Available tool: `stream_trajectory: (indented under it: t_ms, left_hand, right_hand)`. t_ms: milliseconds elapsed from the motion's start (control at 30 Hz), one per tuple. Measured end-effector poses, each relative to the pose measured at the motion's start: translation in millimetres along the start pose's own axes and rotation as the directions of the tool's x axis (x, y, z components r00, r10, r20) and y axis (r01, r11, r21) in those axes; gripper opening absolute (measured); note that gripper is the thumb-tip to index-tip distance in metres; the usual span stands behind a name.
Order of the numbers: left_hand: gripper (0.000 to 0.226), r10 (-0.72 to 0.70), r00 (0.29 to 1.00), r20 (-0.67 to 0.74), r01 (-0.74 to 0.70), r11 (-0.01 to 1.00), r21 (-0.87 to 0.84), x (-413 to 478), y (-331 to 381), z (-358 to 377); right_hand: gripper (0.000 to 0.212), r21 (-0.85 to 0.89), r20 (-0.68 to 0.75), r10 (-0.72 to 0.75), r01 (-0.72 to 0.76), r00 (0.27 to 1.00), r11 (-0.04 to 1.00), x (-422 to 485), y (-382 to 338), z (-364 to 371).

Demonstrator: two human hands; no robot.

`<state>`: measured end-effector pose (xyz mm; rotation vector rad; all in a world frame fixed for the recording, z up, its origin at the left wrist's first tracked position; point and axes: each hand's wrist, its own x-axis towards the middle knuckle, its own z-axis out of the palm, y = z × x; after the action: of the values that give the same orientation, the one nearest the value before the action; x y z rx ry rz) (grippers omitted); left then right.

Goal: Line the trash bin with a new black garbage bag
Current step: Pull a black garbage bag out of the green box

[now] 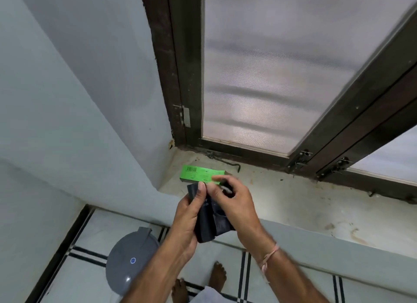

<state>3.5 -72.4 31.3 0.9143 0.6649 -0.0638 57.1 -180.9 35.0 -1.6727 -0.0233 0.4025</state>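
A folded black garbage bag hangs between both hands above the window ledge's front edge. My left hand grips its left side, thumb and fingers pinched at the top corner. My right hand pinches the top edge beside it. Just behind the hands a green box with a barcode lies on the ledge. The grey trash bin, seen from above with its lid shut, stands on the floor at lower left.
A stone window ledge runs across the right, stained and dusty. A dark-framed mesh window rises behind it, with a metal hook latch on the sill. Pale walls stand at left. Bare feet rest on the striped tile floor.
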Motion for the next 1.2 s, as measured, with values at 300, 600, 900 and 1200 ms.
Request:
stream_trajectory:
  t_ms: [300, 600, 900, 1200]
  left_hand:
    - [0.056, 0.061, 0.998, -0.029, -0.061, 0.998, -0.028, -19, 12, -45]
    - [0.054, 0.042, 0.997, 0.067, -0.043, 0.999, 0.011, -40, 19, -62]
    - [0.058, -0.024, 0.995, 0.099, 0.020, 0.999, 0.034, -49, 23, -82]
    - [0.059, 0.009, 0.995, 0.095, -0.012, 0.999, 0.034, -52, 22, -93]
  right_hand:
    - [0.035, 0.197, -0.054, 0.084, -0.071, 0.995, 0.978, -19, 0, 23]
    - [0.029, -0.061, -0.023, -0.094, 0.093, 0.995, 0.994, -47, 3, 50]
    - [0.021, 0.164, -0.167, 0.029, -0.001, 0.985, 0.986, -59, -3, 66]
    - [0.029, 0.079, -0.102, 0.099, -0.091, 0.990, 0.993, -69, -1, 74]
